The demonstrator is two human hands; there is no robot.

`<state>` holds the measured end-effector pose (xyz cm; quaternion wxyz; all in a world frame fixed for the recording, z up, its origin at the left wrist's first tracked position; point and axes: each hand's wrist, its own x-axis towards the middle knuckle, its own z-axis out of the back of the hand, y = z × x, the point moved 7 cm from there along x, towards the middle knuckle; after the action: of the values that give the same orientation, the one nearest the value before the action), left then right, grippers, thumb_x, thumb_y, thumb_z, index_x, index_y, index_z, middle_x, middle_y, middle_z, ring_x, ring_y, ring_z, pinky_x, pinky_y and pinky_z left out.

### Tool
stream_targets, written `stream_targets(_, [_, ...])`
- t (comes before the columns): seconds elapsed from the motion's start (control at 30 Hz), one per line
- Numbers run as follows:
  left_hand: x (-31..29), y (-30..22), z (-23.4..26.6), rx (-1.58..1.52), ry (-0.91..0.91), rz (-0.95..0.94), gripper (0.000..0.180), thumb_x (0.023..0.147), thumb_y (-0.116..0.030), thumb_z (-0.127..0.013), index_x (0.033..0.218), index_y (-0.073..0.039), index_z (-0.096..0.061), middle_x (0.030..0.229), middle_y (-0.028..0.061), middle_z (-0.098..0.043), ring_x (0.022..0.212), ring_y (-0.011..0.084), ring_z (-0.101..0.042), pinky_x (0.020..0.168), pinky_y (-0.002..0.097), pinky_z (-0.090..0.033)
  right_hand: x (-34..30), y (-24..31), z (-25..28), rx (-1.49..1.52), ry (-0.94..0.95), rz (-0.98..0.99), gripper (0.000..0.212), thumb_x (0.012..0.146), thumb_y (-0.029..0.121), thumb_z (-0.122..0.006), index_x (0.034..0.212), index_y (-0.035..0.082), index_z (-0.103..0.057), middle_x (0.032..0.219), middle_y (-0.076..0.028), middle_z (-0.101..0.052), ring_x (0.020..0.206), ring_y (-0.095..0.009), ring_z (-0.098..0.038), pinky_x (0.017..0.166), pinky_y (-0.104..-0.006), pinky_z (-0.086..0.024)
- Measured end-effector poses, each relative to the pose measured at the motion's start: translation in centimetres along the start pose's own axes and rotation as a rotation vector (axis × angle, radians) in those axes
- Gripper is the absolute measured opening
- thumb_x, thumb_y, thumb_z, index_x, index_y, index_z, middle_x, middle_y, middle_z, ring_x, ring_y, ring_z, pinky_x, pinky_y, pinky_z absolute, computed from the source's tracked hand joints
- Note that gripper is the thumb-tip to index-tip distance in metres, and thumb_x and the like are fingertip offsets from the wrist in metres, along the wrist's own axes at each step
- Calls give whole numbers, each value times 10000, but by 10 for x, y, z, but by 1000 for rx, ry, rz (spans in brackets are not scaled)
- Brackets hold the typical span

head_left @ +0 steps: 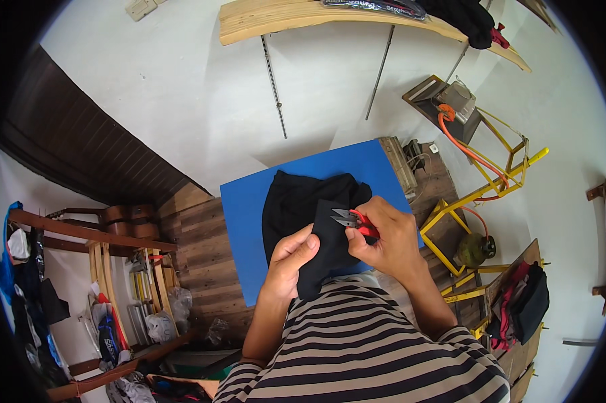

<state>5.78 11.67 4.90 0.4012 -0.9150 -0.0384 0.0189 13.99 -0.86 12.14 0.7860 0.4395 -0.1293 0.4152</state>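
A black cloth garment (295,195) lies bunched on a blue tabletop (249,201). My left hand (293,258) grips a raised fold of it, the thumb pressed on the black fabric. In my right hand (387,238) is a pair of thread snips (363,223) with red handles and pointed metal blades. The blades are a little apart and point left, against or just over the held-up fold; whether they touch it I cannot tell. Part of the garment hangs over the table's near edge by my striped shirt.
To the right stands a yellow metal frame (477,191) with an orange hose (467,156) and a green gas cylinder (476,248). A wooden shelf (269,23) runs along the far wall. At left, a rack (101,235) holds clothes and bags; folded garments (528,302) lie at lower right.
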Motion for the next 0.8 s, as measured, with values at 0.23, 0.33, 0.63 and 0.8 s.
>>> stream_targets(0.23, [2, -1, -4, -142, 114, -7, 440, 1015, -224, -465, 1338, 74, -461, 1222, 129, -605, 1078, 166, -609, 936, 265, -469, -1, 8, -2, -5, 6, 69, 182, 714, 175, -734, 762, 61, -600, 672, -51, -559, 526, -226, -564, 450, -307, -432])
stream_targets(0.33, [2, -1, -3, -168, 106, -12, 419, 1013, -221, -469, 1315, 70, -482, 1206, 124, -611, 1055, 159, -617, 922, 262, -478, 0, 10, -4, -7, -24, 67, 187, 713, 182, -734, 751, 63, -595, 664, -50, -550, 528, -224, -565, 451, -311, -433])
stream_targets(0.63, [0, -2, 8, -90, 18, -47, 401, 1012, -206, -479, 1307, 65, -482, 1159, 113, -632, 1034, 149, -624, 894, 263, -496, -1, 1, -7, 172, 13, -37, 235, 727, 143, -726, 841, 23, -559, 777, -86, -581, 478, -155, -483, 453, -291, -399])
stream_targets(0.8, [-1, -4, 3, -110, 4, -17, 392, 1009, -184, -488, 1317, 59, -488, 1141, 89, -639, 1037, 127, -616, 887, 245, -486, 1, -23, -24, 673, 75, -423, 241, 842, 118, -706, 843, 54, -473, 776, -28, -566, 570, -68, -471, 499, -253, -393])
